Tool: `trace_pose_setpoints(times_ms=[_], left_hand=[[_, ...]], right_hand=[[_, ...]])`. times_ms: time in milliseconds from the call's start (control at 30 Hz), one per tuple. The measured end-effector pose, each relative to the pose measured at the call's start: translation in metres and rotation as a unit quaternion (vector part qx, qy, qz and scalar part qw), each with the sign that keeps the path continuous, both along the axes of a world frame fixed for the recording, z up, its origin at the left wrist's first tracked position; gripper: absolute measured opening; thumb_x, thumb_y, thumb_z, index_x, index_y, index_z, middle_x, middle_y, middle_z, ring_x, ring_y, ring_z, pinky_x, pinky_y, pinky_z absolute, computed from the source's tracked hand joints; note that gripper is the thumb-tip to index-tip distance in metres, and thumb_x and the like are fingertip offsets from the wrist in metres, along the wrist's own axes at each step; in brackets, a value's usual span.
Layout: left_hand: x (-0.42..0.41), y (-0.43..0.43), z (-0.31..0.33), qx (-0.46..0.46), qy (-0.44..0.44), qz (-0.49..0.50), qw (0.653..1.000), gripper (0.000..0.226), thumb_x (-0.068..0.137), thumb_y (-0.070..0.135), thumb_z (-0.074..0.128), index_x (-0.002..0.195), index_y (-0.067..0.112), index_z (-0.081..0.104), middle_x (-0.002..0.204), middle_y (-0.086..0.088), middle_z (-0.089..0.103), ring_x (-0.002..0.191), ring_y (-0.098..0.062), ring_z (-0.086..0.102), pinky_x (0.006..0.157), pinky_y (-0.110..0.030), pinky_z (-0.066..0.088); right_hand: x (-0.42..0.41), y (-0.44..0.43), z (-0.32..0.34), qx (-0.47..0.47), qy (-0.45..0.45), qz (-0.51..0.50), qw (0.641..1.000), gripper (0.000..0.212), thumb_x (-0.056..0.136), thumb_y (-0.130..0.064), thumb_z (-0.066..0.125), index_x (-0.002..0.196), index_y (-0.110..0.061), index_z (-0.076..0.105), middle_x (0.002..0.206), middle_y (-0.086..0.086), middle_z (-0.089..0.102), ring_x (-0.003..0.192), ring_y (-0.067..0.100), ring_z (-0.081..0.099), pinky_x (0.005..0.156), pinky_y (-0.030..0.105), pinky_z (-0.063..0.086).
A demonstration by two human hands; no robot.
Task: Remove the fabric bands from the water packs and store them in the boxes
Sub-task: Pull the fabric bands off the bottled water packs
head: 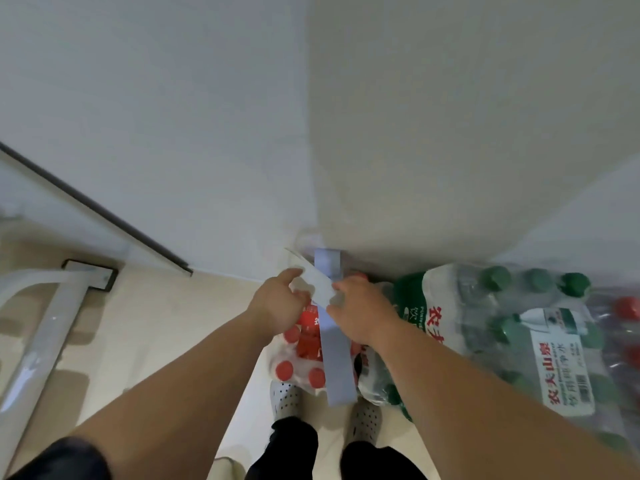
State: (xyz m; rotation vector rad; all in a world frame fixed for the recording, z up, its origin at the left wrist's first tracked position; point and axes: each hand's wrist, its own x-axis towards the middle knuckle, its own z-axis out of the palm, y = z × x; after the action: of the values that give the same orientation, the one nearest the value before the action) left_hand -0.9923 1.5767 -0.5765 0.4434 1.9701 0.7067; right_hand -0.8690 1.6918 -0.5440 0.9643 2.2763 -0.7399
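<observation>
Grey fabric ran in a strip over the pack in front of us: the fabric band [337, 358] lay along the top of the red-capped water pack [294, 362], from its far edge at the wall down to its near edge, where the band's end hung just above our shoes. A paler loose length of the band slanted up to the left between our hands. Our left hand [282, 306] had its fingers curled at this loose length, thumb against it, grasping it. Our right hand [363, 311] was just to the right, its fingertips pinching the band where the loose length met the flat strip. The red-capped pack stood on the beige floor [156, 341] in the corner of the white wall [207, 133]. Touching it on the right was a green-capped water pack [502, 317], with more red caps showing at the far right. Our white perforated shoes [285, 398] stood just near of the pack. To the left stood a white frame [45, 341].
</observation>
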Motion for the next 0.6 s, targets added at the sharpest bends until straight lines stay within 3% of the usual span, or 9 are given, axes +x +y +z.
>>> trace_pose_setpoints(times_ms=[100,233,333,467,533,600], left_hand=[[-0.002,0.004,-0.019,-0.004,-0.013,0.017,1.000,0.048,0.091,0.026,0.050,0.135,0.042,0.045,0.085,-0.002,0.074,0.083,-0.022,0.069,0.084,-0.037,0.055],[-0.002,0.005,-0.034,0.053,-0.052,0.067,0.995,0.039,0.091,0.022,0.048,0.119,0.048,0.051,0.080,-0.005,0.070,0.070,-0.021,0.066,0.078,-0.041,0.058],[-0.003,0.006,-0.035,0.072,-0.068,0.100,0.990,0.033,0.096,0.019,0.050,0.121,0.039,0.057,0.085,-0.009,0.070,0.067,-0.019,0.067,0.065,-0.029,0.055],[-0.003,0.006,-0.026,0.076,-0.054,0.106,0.990,0.034,0.098,0.024,0.053,0.132,0.028,0.058,0.093,-0.006,0.071,0.068,-0.018,0.070,0.063,-0.025,0.049],[-0.001,0.004,-0.018,0.093,-0.033,0.102,0.990,0.036,0.098,0.027,0.054,0.134,0.027,0.056,0.100,-0.005,0.071,0.074,-0.017,0.071,0.066,-0.025,0.052],[0.001,0.001,-0.007,0.121,-0.022,0.096,0.988,0.035,0.097,0.029,0.056,0.132,0.031,0.058,0.111,-0.004,0.071,0.094,-0.020,0.071,0.083,-0.036,0.057]], right_hand=[[0.003,-0.004,-0.018,0.010,-0.022,0.018,1.000,0.052,0.099,-0.041,0.049,0.146,-0.020,0.046,0.152,0.007,0.039,0.134,0.030,0.042,0.111,0.042,0.040],[0.011,-0.012,-0.032,0.003,-0.015,0.002,1.000,0.057,0.100,-0.044,0.046,0.153,-0.025,0.037,0.163,0.001,0.024,0.144,0.029,0.030,0.116,0.044,0.033],[0.013,-0.017,-0.033,0.013,0.004,-0.013,1.000,0.053,0.099,-0.042,0.046,0.150,-0.025,0.040,0.153,0.002,0.034,0.133,0.028,0.038,0.110,0.045,0.039],[0.013,-0.020,-0.028,0.021,0.009,-0.014,1.000,0.047,0.098,-0.033,0.048,0.143,-0.020,0.048,0.145,0.002,0.040,0.127,0.026,0.041,0.107,0.043,0.041],[0.013,-0.021,-0.021,0.025,0.025,-0.022,0.999,0.044,0.099,-0.031,0.048,0.141,-0.019,0.050,0.145,0.001,0.041,0.127,0.025,0.041,0.107,0.041,0.041],[0.016,-0.023,-0.011,0.026,0.043,-0.036,0.998,0.043,0.100,-0.030,0.050,0.140,-0.017,0.053,0.144,0.000,0.043,0.128,0.025,0.043,0.107,0.041,0.041]])
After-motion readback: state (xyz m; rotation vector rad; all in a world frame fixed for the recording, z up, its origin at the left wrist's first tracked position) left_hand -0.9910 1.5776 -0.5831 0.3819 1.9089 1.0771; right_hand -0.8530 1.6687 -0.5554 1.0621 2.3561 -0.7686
